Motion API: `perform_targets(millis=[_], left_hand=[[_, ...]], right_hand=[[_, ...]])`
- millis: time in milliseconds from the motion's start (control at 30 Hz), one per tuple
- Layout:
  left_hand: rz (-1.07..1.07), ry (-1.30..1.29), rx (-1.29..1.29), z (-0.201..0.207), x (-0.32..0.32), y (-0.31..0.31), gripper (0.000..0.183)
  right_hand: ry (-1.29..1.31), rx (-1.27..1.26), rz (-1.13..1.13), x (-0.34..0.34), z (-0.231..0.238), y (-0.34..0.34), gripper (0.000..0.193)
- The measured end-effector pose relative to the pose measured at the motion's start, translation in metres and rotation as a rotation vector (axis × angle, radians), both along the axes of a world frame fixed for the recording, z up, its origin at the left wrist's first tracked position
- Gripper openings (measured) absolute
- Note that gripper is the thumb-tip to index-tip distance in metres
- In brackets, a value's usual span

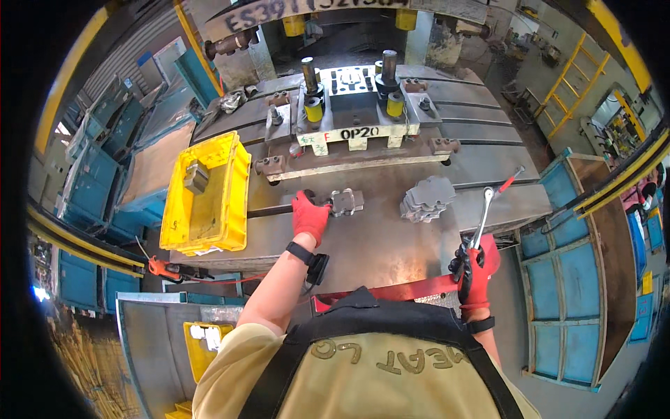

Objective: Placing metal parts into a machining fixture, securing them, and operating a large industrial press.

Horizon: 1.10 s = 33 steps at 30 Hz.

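**Placing a stamped blank on the press bed**

The person stands at the near edge of the steel press bed (391,237). The left hand (309,216), in a red glove, reaches forward with its fingers curled around a dark bar (269,210) that runs off to the left; just beyond the fingertips lies a flat metal blank (347,202), touching or nearly touching the glove. The right hand (476,269), also gloved, is closed around the handle of a long silver tool (488,209) that angles up and away to the right.

A stack of blanks (427,200) sits to the right of the single one, and the die set (356,105) stands farther back. A yellow bin (206,195) rests at the left.

To do this well, the blank should probably be kept flat and slid squarely, with fingers staying near the bed's front, well clear of the die.
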State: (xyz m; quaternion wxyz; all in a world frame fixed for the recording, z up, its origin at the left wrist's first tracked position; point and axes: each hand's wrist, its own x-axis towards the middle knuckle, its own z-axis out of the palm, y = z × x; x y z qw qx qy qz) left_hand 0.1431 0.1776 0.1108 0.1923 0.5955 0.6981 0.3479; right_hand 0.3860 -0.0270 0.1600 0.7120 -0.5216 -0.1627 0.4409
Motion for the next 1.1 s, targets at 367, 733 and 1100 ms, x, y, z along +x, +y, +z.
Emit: perform_targets(millis=[367, 733, 1100], left_hand=[[-0.498, 0.294, -0.423, 0.024, 0.005, 0.025, 0.062], [-0.728, 0.553, -0.441, 0.023, 0.017, 0.033, 0.055], [-0.741, 0.433, 0.023, 0.018, -0.002, -0.035, 0.039]], right_hand=[[0.009, 0.008, 0.063, -0.001, 0.000, -0.003, 0.024], [-0.019, 0.004, -0.002, 0.001, -0.005, -0.007, 0.024], [-0.079, -0.072, -0.002, -0.001, 0.000, -0.006, 0.018]])
